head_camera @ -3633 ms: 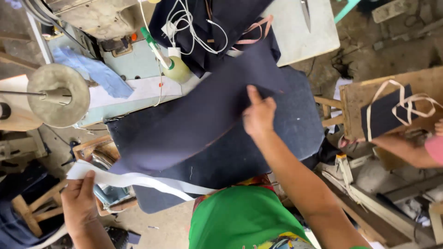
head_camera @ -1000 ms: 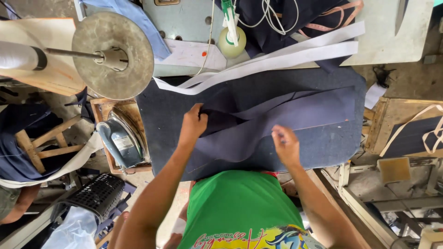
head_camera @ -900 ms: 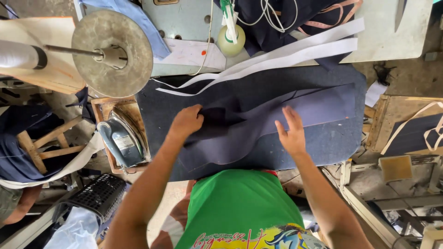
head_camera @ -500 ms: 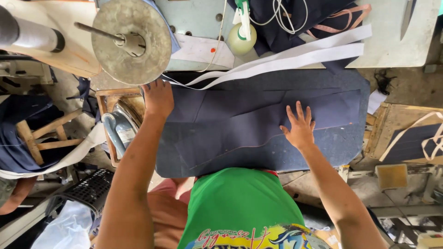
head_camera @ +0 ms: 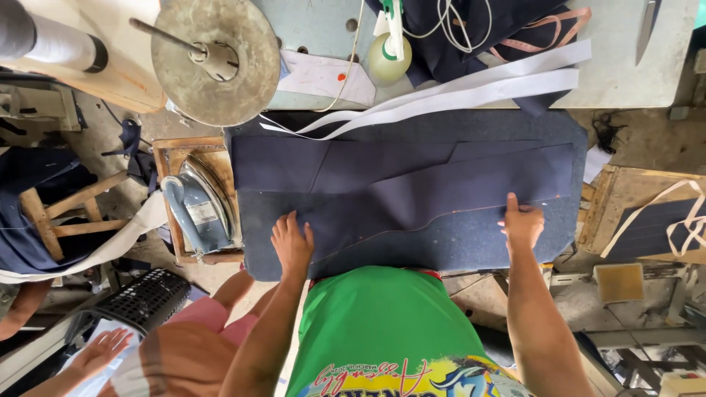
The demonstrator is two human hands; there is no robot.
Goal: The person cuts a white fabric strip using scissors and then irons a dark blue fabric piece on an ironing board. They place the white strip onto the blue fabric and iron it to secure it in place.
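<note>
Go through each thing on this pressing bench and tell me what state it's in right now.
Dark navy cloth pieces: spread flat, overlapping, on the padded board.
Left hand: palm down, pressing the cloth's near left edge.
Right hand: flat on the cloth's near right edge.
White fabric strips: lying loose across the board's far edge.
Grey-blue iron: parked in its wooden tray, untouched.
Pale green spray bottle: standing upright.

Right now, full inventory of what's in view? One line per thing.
navy fabric pieces: several, dark blue, flat on the padded board
padded board: 1, dark blue, centre
white strips: 2 or so, far edge of board
iron: 1, grey-blue, wooden tray left of board
metal disc: 1, grey, top left
spray bottle: 1, pale green, top centre
black basket: 1, lower left
another person's hand: 1, bottom left
left hand: flat on fabric
right hand: flat on fabric
</note>
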